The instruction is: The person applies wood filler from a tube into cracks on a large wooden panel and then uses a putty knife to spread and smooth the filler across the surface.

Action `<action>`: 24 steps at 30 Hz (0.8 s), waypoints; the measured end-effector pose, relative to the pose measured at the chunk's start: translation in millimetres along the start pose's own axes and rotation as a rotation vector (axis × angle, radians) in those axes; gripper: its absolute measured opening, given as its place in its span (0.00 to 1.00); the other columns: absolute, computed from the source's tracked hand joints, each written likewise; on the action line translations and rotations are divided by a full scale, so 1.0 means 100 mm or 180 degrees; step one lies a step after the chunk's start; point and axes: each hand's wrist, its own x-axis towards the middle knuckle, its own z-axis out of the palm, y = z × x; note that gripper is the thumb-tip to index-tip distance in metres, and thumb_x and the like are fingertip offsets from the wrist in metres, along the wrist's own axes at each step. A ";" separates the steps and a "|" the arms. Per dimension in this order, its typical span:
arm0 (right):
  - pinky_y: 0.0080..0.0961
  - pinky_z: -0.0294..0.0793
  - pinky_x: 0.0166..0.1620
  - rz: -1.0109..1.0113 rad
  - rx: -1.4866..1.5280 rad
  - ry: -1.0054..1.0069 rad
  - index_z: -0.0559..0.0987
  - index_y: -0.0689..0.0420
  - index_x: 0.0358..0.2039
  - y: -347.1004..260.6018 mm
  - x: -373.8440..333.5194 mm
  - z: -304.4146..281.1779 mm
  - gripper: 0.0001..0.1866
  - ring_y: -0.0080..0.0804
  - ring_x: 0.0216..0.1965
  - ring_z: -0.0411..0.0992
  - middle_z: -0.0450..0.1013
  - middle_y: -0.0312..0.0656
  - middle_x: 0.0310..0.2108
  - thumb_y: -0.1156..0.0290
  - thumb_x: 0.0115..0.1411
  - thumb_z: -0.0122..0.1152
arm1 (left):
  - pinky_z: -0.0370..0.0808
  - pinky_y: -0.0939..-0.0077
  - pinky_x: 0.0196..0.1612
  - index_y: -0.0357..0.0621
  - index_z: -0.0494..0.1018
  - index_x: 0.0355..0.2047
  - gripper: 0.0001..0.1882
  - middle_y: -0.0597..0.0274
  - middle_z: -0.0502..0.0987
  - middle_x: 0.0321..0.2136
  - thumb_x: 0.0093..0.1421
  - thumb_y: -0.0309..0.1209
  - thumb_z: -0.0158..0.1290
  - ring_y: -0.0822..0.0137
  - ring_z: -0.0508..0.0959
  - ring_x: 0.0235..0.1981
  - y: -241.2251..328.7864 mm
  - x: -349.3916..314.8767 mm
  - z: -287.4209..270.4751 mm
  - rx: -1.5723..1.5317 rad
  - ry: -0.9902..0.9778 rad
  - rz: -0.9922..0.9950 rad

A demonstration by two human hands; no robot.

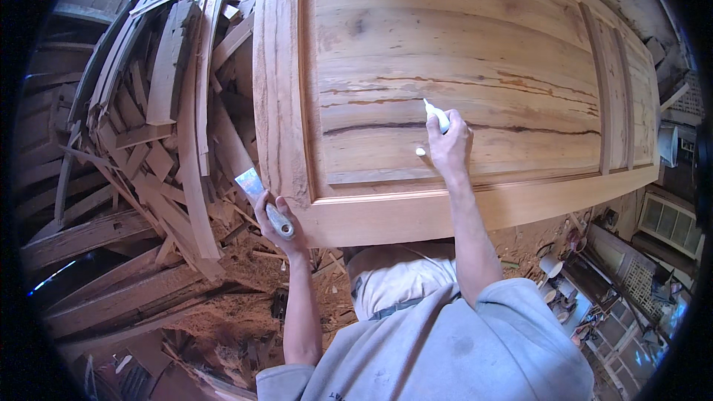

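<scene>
A large wooden door lies flat in front of me, its recessed panel streaked with several brown filled cracks and one long dark crack. My right hand is over the panel, closed around a small white squeeze bottle. The bottle's thin nozzle points away from me at the end of a brown crack line; whether it touches the wood I cannot tell. Beside that wrist is a small white cap-like piece. Just off the door's near left corner, my left hand grips a putty knife, blade pointing up and left.
Offcuts and long boards are heaped along the left, close to the door's edge. Sawdust covers the ground below. At the right stand a white bucket-like container, a window frame and assorted clutter.
</scene>
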 end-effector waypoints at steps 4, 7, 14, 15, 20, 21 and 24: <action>0.44 0.73 0.32 -0.0056 -0.0120 -0.0029 0.74 0.62 0.29 0.07 0.04 -0.05 0.13 0.53 0.28 0.77 0.76 0.54 0.24 0.64 0.58 0.62 | 0.72 0.72 0.46 0.35 0.73 0.45 0.17 0.57 0.77 0.36 0.66 0.38 0.55 0.66 0.75 0.38 0.01 0.01 -0.02 0.0074 0.0016 0.0034; 0.46 0.73 0.33 -0.0087 -0.0162 0.0121 0.74 0.62 0.29 0.15 0.06 -0.04 0.14 0.54 0.28 0.76 0.76 0.55 0.24 0.64 0.58 0.62 | 0.72 0.70 0.48 0.35 0.73 0.44 0.17 0.56 0.77 0.37 0.66 0.39 0.55 0.64 0.76 0.39 0.06 0.02 0.00 0.0075 0.0027 0.0053; 0.45 0.73 0.32 0.0008 -0.0098 0.0144 0.74 0.63 0.29 0.18 0.09 -0.18 0.14 0.53 0.27 0.77 0.76 0.55 0.24 0.63 0.59 0.62 | 0.71 0.71 0.48 0.36 0.73 0.45 0.16 0.58 0.77 0.38 0.66 0.38 0.55 0.66 0.75 0.40 0.03 0.02 -0.02 0.0036 0.0005 -0.0016; 0.45 0.73 0.31 -0.0003 -0.0106 0.0147 0.74 0.63 0.29 0.20 0.10 -0.20 0.14 0.53 0.27 0.77 0.76 0.55 0.24 0.63 0.59 0.61 | 0.71 0.71 0.48 0.36 0.73 0.45 0.16 0.59 0.76 0.38 0.66 0.37 0.55 0.66 0.74 0.40 0.04 0.01 0.00 0.0009 -0.0016 -0.0051; 0.44 0.73 0.30 0.0042 -0.0108 0.0195 0.75 0.63 0.30 0.29 0.13 -0.24 0.14 0.52 0.26 0.77 0.76 0.54 0.23 0.64 0.59 0.61 | 0.71 0.71 0.48 0.36 0.73 0.45 0.16 0.58 0.76 0.38 0.66 0.37 0.55 0.66 0.74 0.40 0.02 -0.01 -0.02 0.0032 -0.0054 -0.0123; 0.44 0.73 0.30 0.0038 -0.0089 0.0203 0.75 0.63 0.30 0.30 0.13 -0.24 0.14 0.52 0.26 0.77 0.76 0.54 0.23 0.64 0.59 0.61 | 0.72 0.70 0.48 0.35 0.73 0.46 0.17 0.56 0.77 0.39 0.66 0.37 0.55 0.64 0.75 0.40 0.01 -0.01 -0.02 0.0028 -0.0069 -0.0135; 0.44 0.73 0.30 0.0044 -0.0011 0.0169 0.75 0.62 0.29 0.28 0.12 -0.26 0.13 0.51 0.26 0.77 0.76 0.54 0.23 0.63 0.60 0.61 | 0.72 0.68 0.48 0.35 0.73 0.46 0.18 0.54 0.77 0.39 0.65 0.38 0.56 0.62 0.75 0.40 -0.03 -0.01 -0.03 0.0092 -0.0066 -0.0079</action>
